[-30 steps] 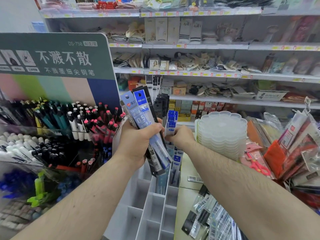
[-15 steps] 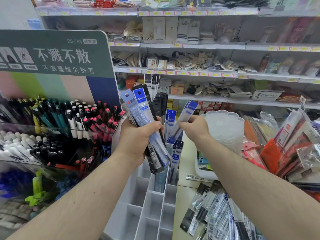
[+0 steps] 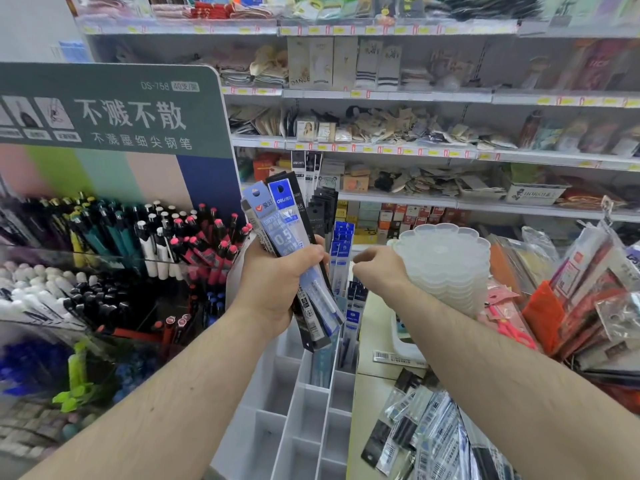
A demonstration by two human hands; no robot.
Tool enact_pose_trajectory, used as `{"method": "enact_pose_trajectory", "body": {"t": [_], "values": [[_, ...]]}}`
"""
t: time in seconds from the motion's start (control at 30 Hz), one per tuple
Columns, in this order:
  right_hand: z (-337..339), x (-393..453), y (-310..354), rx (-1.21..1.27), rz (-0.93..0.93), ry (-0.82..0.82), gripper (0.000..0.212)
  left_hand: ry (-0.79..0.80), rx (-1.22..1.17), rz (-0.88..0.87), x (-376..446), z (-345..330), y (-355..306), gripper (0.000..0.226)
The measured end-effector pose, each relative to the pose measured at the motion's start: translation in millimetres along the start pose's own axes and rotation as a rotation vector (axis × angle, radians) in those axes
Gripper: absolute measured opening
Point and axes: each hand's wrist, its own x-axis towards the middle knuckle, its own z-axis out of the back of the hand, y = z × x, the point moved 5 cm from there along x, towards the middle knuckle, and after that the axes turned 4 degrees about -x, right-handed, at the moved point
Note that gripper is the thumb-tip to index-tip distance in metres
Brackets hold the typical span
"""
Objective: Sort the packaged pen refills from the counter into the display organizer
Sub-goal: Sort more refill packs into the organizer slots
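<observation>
The left hand grips a fanned bundle of packaged pen refills above the white display organizer, the right hand curls empty beside stocked blue refills; a loosened grip could spill packs into wrong compartments.

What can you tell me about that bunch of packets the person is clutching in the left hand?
The bunch of refill packs is a fanned stack of long, narrow, glossy plastic sleeves, blue and black, with hang holes at their tops; the front one reads 0.5. The left hand grips them mid-length, nearly upright, leaning left, above the white organizer.
</observation>
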Motion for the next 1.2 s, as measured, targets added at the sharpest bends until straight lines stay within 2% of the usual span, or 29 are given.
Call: {"method": "enact_pose_trajectory", "body": {"t": [0.1,0.17,0.3,0.43,0.53,0.6,0.67,0.77,0.83,0.9,0.97,1.03,1.13,1.2], "values": [[3,9,-2,-0.059,0.013,-0.062,0.027,-0.007,0.003,0.005,0,1,1,0.021],[-6,12,-1,-0.086,0.042,0.025,0.028,-0.003,0.004,0.001,0,0,1,0.023],[-29,12,2,-0.005,0.114,0.145,0.017,0.019,-0.006,-0.011,1,-2,0,0.044],[-33,11,0,-0.043,0.153,0.126,0.020,0.007,-0.005,-0.015,0,-2,-2,0.029],[-17,22,-3,0.098,0.034,-0.013,0.045,0.007,-0.001,-0.002,-1,-2,-2,0.027],[-13,27,-2,0.245,-0.054,0.033,0.075,0.006,-0.005,0.005,-1,-2,-2,0.026],[-18,30,1,0.255,-0.042,0.153,0.084,0.006,-0.009,0.009,-1,-2,-3,0.025],[-26,23,9,0.212,0.058,0.296,0.068,0.012,-0.005,0.008,-1,-2,-3,0.023],[-22,15,12,0.212,0.089,0.300,0.068,0.009,-0.003,0.003,-1,-2,-4,0.024],[-11,9,14,0.219,0.076,0.236,0.069,0.019,0.003,0.007,-2,-1,-4,0.023],[9,1,16,0.253,0.032,0.089,0.069,0.038,0.002,0.023,-3,-2,-2,0.022],[31,-14,22,0.363,0.008,-0.030,0.060,0.089,-0.003,0.054,-4,-3,0,0.023],[58,-54,40,0.522,0.081,-0.018,0.040,0.205,-0.011,0.136,-5,-8,6,0.016],[71,-85,53,0.575,0.170,0.024,0.033,0.270,0.072,0.180,-7,-11,11,0.029]]}}
